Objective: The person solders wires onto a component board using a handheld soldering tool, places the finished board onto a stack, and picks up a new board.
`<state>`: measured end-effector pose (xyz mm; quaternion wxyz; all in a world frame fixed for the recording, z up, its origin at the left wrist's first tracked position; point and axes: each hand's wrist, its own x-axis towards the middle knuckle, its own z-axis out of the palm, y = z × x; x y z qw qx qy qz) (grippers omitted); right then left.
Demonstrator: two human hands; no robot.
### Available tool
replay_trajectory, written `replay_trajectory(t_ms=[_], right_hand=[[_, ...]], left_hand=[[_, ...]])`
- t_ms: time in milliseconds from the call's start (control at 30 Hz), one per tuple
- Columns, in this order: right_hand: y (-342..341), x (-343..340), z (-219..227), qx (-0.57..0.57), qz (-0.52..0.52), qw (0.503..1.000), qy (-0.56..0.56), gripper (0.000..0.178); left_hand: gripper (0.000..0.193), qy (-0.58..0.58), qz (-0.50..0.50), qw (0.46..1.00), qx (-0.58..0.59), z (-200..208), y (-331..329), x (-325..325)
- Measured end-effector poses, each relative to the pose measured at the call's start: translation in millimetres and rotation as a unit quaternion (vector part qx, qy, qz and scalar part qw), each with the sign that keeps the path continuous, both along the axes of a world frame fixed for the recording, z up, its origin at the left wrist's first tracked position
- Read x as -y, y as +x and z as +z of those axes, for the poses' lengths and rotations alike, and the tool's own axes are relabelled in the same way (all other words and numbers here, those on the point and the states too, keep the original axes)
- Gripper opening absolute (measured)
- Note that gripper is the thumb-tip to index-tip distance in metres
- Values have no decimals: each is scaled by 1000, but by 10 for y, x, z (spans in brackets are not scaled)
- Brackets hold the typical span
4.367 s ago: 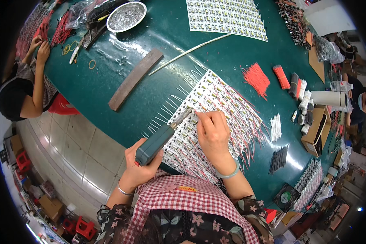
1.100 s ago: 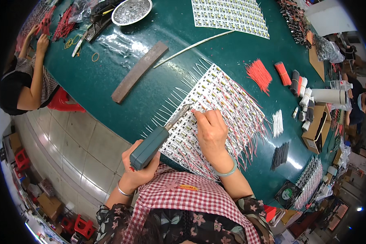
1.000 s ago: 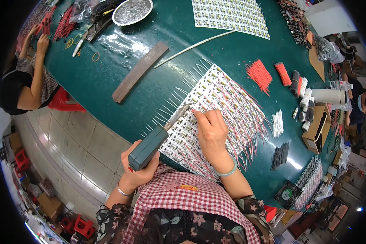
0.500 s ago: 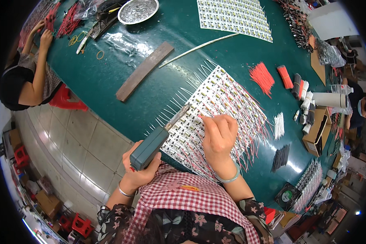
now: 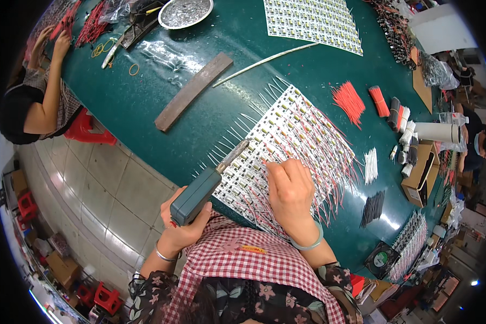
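My left hand (image 5: 181,235) is wrapped round the handle of a dark green soldering gun (image 5: 195,196). The gun's tip points up and right, over the left part of a white circuit board panel (image 5: 286,117). Rows of small components cover the panel, with red and white wires trailing to the near right and white wires sticking out along its far left edge. Over the panel's middle, my right hand (image 5: 291,190) is closed in a pinch on a thin wire (image 5: 264,162) with a reddish end, a little below the gun's tip. Its fingers hide most of that wire.
A brown bar (image 5: 193,92) and a pale rod (image 5: 264,63) lie beyond the panel. Farther back are a metal bowl (image 5: 184,13) and another board panel (image 5: 313,27). Red wires (image 5: 349,103), white wires (image 5: 371,166) and black wires (image 5: 372,209) lie right. A co-worker (image 5: 40,102) sits left.
My right hand has shifted slightly toward me with the wire. The soldering gun's tip has drawn back a little to the left. At the far left, the co-worker's hands have moved.
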<state>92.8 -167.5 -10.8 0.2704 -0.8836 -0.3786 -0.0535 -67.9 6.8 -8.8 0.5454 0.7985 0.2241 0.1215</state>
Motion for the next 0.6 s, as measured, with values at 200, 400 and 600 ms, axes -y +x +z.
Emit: replay_trajectory(t_ms=[200, 400, 600], right_hand=[[39, 13, 53, -45, 21, 997, -63, 11], [-3, -35, 65, -50, 13, 999, -2, 10], [48, -113, -250, -30, 7, 996, 84, 15]], left_hand=[[25, -9, 3, 1000, 16, 3, 17, 2], [27, -2, 13, 999, 32, -15, -1, 6], [26, 1, 8, 999, 39, -19, 3, 13]])
